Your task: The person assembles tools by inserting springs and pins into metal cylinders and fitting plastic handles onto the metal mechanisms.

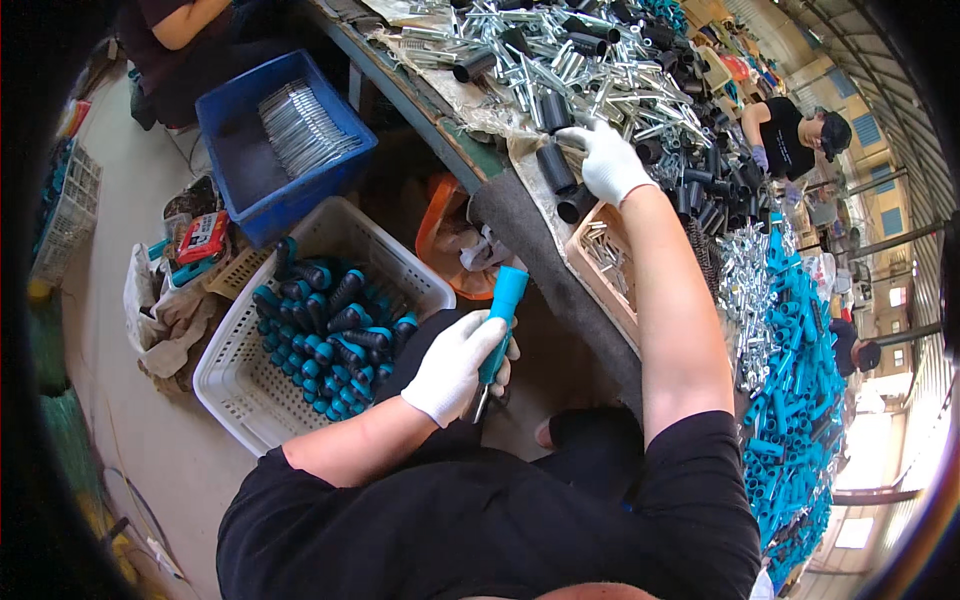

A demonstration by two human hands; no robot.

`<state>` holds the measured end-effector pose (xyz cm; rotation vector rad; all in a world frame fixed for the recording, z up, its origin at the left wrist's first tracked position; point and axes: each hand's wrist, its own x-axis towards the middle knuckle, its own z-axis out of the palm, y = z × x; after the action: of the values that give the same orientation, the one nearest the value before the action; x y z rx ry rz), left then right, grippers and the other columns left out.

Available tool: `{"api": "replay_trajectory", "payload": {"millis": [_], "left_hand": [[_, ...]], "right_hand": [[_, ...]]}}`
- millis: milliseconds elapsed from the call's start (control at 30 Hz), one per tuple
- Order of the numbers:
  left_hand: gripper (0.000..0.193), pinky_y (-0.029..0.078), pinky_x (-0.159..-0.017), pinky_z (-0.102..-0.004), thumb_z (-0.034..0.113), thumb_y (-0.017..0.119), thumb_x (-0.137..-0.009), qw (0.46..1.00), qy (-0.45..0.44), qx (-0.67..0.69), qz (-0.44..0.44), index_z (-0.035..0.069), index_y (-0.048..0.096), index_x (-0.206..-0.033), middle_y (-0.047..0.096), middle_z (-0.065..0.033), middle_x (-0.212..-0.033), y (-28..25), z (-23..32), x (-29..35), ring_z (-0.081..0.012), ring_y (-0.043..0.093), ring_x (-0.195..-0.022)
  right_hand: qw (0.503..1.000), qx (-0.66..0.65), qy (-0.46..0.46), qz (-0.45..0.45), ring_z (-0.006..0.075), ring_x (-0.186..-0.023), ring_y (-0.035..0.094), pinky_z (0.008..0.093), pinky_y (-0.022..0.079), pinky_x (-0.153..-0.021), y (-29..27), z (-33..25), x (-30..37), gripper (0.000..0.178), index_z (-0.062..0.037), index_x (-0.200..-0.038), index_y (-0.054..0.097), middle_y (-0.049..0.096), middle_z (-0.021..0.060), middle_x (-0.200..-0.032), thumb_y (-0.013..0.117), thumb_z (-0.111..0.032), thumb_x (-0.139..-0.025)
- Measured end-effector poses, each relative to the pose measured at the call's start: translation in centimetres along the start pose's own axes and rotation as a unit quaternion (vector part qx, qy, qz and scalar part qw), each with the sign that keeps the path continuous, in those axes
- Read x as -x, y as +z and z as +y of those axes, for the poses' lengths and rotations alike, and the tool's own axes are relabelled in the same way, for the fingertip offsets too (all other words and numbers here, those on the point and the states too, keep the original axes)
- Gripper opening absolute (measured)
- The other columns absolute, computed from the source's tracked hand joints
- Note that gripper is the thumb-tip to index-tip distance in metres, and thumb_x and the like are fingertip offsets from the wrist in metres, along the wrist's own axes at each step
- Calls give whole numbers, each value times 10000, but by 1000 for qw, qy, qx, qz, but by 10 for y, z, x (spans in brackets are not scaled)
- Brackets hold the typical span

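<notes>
My left hand point(455, 368), in a white glove, is wrapped round a teal plastic handle point(508, 295). The handle's wide hollow-looking end points up, and a thin metal shaft point(481, 403) sticks out below the hand. At the table edge my right hand point(608, 163), gloved too, reaches out with its fingers apart. Its fingertips are right by two black tubes, one upright point(554, 111) and one tilted nearer to me point(556, 169). Whether they touch cannot be told. Another black tube point(576, 206) lies beside the wrist.
Metal rods point(560, 70) and teal parts point(790, 400) are heaped on the table. A wooden tray point(590, 250) holds small metal pieces. Left of me stand a white crate point(225, 385) of black-and-teal handles and a blue bin point(240, 175) of metal parts. Other people point(790, 135) are nearby.
</notes>
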<state>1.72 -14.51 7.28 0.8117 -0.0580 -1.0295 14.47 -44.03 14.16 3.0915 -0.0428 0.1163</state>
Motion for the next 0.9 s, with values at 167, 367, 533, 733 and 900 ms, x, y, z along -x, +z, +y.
{"api": "replay_trajectory", "payload": {"millis": [167,367,533,733,900], "left_hand": [[342,467,-527,-265,305,502,-951,999,-14,-31,4,16,478,-1132,570,-80,-848,3,-1,5,-129,549,-612],[357,467,-524,-266,304,503,-949,997,-1,-79,-21,0,479,-1134,571,-86,-851,6,0,10,-132,550,-611],[378,464,-524,-259,317,513,-941,993,-5,-103,-51,-14,484,-1122,576,-94,-861,14,-7,12,-131,553,-608],[343,462,-537,-256,289,524,-940,986,-15,-150,-73,-3,497,-1119,573,-75,-850,36,-15,18,-120,549,-617],[293,459,-587,-248,214,560,-923,942,29,-309,-126,-9,529,-1111,559,-35,-820,54,-27,26,-103,543,-656]], "right_hand": [[993,-72,69,63,347,-1206,493,384,386,-1029,-7,-11,-4,474,-75,-1271,539,506,204,-1309,463,-29,-806],[843,-468,90,248,106,-834,603,236,474,-778,-43,7,52,274,42,-1111,610,671,64,-940,629,-89,-872],[805,-535,131,222,129,-879,602,258,493,-778,-63,-23,146,215,43,-1066,612,645,77,-1021,615,-82,-892],[791,-551,150,218,198,-993,594,342,476,-904,-66,-47,248,227,66,-1046,584,601,133,-1094,519,-26,-849],[775,-620,75,97,226,-909,577,322,471,-790,-51,-57,323,268,-39,-966,466,468,113,-1062,561,-114,-727]]}}
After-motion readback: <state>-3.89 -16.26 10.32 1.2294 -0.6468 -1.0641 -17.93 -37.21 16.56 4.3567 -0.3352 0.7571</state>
